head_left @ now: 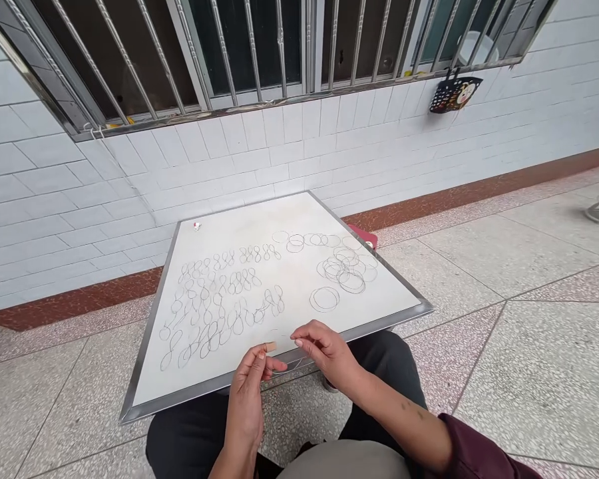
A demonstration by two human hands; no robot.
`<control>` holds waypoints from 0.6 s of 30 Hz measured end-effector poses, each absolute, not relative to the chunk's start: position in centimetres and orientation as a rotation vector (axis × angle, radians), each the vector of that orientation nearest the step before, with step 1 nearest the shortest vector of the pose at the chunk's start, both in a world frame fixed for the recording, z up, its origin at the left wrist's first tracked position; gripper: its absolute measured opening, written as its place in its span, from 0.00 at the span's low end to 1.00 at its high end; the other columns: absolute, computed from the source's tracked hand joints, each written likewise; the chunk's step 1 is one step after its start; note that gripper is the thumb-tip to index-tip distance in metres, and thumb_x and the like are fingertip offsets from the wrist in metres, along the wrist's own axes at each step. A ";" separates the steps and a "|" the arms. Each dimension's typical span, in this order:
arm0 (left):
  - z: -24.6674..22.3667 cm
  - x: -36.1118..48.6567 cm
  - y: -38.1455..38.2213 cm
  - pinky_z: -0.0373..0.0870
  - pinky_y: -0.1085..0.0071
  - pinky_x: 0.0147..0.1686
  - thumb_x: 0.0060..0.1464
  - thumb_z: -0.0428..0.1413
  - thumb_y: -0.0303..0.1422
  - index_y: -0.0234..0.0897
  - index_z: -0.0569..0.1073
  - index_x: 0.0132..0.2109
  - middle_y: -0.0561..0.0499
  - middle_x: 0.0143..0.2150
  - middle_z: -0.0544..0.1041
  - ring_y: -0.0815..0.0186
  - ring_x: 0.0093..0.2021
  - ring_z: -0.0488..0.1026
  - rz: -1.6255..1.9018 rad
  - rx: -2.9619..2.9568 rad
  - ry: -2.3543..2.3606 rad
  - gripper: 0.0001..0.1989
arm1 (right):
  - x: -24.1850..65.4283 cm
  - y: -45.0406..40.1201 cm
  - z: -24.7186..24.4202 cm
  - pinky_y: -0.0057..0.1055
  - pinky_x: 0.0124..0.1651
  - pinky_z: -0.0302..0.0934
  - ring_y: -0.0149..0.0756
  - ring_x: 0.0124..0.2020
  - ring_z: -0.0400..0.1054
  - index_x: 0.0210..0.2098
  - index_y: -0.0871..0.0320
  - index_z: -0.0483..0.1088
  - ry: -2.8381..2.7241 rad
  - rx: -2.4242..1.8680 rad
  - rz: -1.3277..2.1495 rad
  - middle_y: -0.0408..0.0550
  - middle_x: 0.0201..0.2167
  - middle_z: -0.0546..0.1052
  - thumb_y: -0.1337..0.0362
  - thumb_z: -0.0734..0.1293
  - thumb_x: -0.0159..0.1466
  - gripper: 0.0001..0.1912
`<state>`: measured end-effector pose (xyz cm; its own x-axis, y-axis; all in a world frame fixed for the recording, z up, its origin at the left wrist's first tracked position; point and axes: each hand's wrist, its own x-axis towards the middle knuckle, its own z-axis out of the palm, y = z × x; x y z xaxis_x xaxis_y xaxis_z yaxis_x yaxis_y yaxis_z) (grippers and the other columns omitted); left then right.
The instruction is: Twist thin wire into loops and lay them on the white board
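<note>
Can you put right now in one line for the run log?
left hand + right hand: holding thin loop | white board: figure-eight loops left, round loops right | patterned bag: hanging at window

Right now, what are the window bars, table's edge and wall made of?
The window bars look like polished metal, with bright streaks. The table's edge seems duller metal, grey with soft shine. The wall may be smooth ceramic tile, showing joint lines.
</note>
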<state>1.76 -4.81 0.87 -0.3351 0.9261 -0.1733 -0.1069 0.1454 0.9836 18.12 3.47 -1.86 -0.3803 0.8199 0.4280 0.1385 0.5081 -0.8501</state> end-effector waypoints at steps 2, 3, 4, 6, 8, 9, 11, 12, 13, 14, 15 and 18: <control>1.0 1.4 -5.3 0.62 0.65 0.43 0.58 0.52 0.49 0.39 0.76 0.45 0.49 0.31 0.79 0.60 0.37 0.69 1.370 0.867 1.513 0.20 | 17.8 3.0 -1.4 0.30 0.37 0.64 0.33 0.34 0.68 0.40 0.54 0.73 -1.876 -0.751 0.888 0.46 0.33 0.73 0.64 0.62 0.68 0.08; 1.2 1.3 -5.5 0.62 0.64 0.45 0.59 0.51 0.49 0.39 0.75 0.46 0.49 0.30 0.79 0.60 0.38 0.70 1.360 0.890 1.532 0.20 | 17.7 2.8 -1.2 0.30 0.37 0.64 0.33 0.34 0.68 0.41 0.54 0.73 -1.902 -0.731 0.874 0.46 0.32 0.72 0.64 0.62 0.69 0.08; 1.3 1.2 -5.7 0.62 0.63 0.46 0.59 0.51 0.49 0.39 0.75 0.47 0.50 0.30 0.79 0.59 0.38 0.71 1.339 0.919 1.545 0.20 | 17.6 2.7 -1.1 0.29 0.36 0.64 0.33 0.34 0.68 0.41 0.54 0.73 -1.928 -0.715 0.862 0.46 0.32 0.72 0.64 0.61 0.69 0.09; 1.8 1.1 -6.2 0.62 0.61 0.49 0.60 0.50 0.49 0.40 0.75 0.49 0.51 0.30 0.79 0.58 0.39 0.73 1.289 0.969 1.562 0.21 | 17.4 2.4 -0.8 0.29 0.36 0.64 0.34 0.34 0.68 0.42 0.54 0.73 -1.977 -0.700 0.842 0.47 0.33 0.72 0.65 0.61 0.70 0.09; 2.3 1.3 -6.5 0.64 0.60 0.49 0.60 0.50 0.49 0.41 0.75 0.50 0.52 0.29 0.79 0.57 0.39 0.74 1.262 1.004 1.566 0.21 | 17.4 2.2 -0.7 0.30 0.37 0.64 0.34 0.35 0.69 0.43 0.54 0.72 -2.013 -0.706 0.808 0.47 0.34 0.73 0.65 0.61 0.69 0.08; 2.5 1.4 -6.6 0.65 0.59 0.49 0.60 0.49 0.48 0.41 0.75 0.50 0.52 0.28 0.78 0.57 0.38 0.74 1.257 1.018 1.570 0.21 | 17.5 2.1 -0.6 0.30 0.37 0.65 0.35 0.35 0.69 0.44 0.54 0.71 -2.022 -0.720 0.793 0.47 0.34 0.73 0.66 0.61 0.69 0.07; 2.8 1.7 -6.8 0.65 0.60 0.48 0.60 0.49 0.48 0.41 0.75 0.50 0.52 0.27 0.77 0.57 0.37 0.75 1.245 1.045 1.583 0.21 | 17.6 2.1 -0.5 0.31 0.37 0.65 0.34 0.34 0.69 0.45 0.55 0.69 -2.025 -0.765 0.793 0.47 0.34 0.74 0.66 0.63 0.68 0.07; 2.9 1.7 -6.8 0.66 0.60 0.48 0.60 0.49 0.48 0.41 0.75 0.50 0.52 0.27 0.77 0.57 0.36 0.75 1.231 1.060 1.588 0.21 | 17.7 2.1 -0.4 0.31 0.36 0.65 0.34 0.33 0.69 0.47 0.55 0.68 -2.025 -0.784 0.800 0.46 0.34 0.74 0.66 0.63 0.68 0.08; 2.9 1.8 -6.9 0.65 0.60 0.48 0.60 0.49 0.48 0.41 0.75 0.50 0.52 0.27 0.77 0.57 0.36 0.75 1.215 1.074 1.593 0.21 | 17.8 2.1 -0.4 0.30 0.36 0.65 0.34 0.32 0.69 0.48 0.56 0.67 -2.028 -0.797 0.804 0.46 0.34 0.74 0.66 0.63 0.68 0.09; 2.9 1.8 -6.9 0.65 0.59 0.48 0.60 0.49 0.48 0.41 0.75 0.50 0.52 0.27 0.77 0.58 0.36 0.75 1.197 1.089 1.596 0.21 | 17.9 2.1 -0.4 0.31 0.36 0.65 0.34 0.32 0.68 0.49 0.56 0.66 -2.033 -0.799 0.800 0.46 0.33 0.74 0.67 0.63 0.68 0.11; 2.9 1.7 -6.9 0.65 0.59 0.48 0.60 0.49 0.49 0.42 0.75 0.50 0.52 0.27 0.77 0.58 0.36 0.74 1.182 1.106 1.602 0.21 | 18.0 2.1 -0.3 0.31 0.36 0.65 0.34 0.32 0.68 0.50 0.55 0.66 -2.045 -0.790 0.784 0.46 0.34 0.74 0.67 0.63 0.68 0.11; 2.9 1.6 -7.1 0.65 0.60 0.47 0.60 0.48 0.49 0.42 0.76 0.50 0.52 0.27 0.77 0.58 0.36 0.74 1.143 1.143 1.633 0.22 | 18.2 2.0 -0.2 0.30 0.38 0.64 0.34 0.34 0.68 0.49 0.54 0.69 -2.073 -0.740 0.725 0.47 0.34 0.73 0.67 0.61 0.69 0.10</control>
<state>1.58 -7.05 2.88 -0.2530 0.9601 -0.1193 0.2169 0.1765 0.9601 18.23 2.05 -0.25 -0.5082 0.7091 0.4887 0.2497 0.6645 -0.7044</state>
